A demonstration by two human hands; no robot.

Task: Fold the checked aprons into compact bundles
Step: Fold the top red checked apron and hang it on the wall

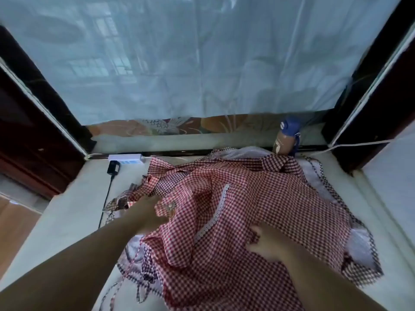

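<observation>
A heap of checked aprons lies on the pale surface (67, 212). On top spreads a red-and-white checked apron (258, 198) with a strip of white lace trim (215, 216) down its middle. Darker checked aprons (280, 164) show underneath at the back and along the right edge. My left hand (146, 214) grips a bunched fold of the red apron at its left side, fingers partly hidden by cloth. My right hand (267, 243) lies flat on the red apron near the front, fingers spread and blurred.
A white power strip (125, 158) and a black plug (113, 168) with its cable sit at the back left. A brown bottle with a blue cap (286, 138) stands at the back right. Dark wooden posts frame both sides, and a pale netting curtain hangs behind.
</observation>
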